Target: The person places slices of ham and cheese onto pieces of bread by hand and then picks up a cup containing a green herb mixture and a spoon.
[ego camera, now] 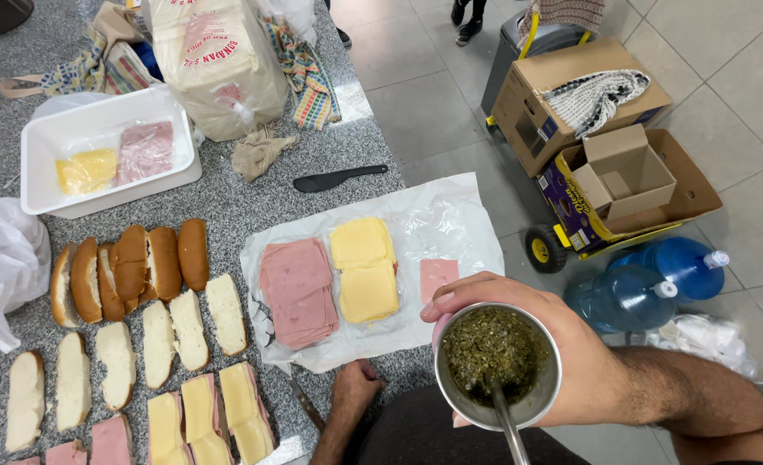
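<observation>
While my right hand [562, 362] wraps around a metal cup [497, 366] full of chopped green herb, with a metal straw [509, 422] standing in it, I hold the cup up close to me, just to the near right of the white paper sheet [450, 215] on the counter. My left hand [354, 387] rests loosely curled on the grey counter [252, 198] at the sheet's near edge, holding nothing; a knife [302, 400] lies just beside it. On the sheet sit a stack of pink sliced meat [297, 288] and, right of it, yellow cheese slices [364, 267], with one loose pink slice [438, 275] further right. Left of the sheet lie split bread rolls [153, 340], the nearest ones already topped with cheese and meat. By my judgement, the sandwich filling is paused partway: many halves are still bare. Going on would call for parking the cup away from the sheet first, so both hands are free.
</observation>
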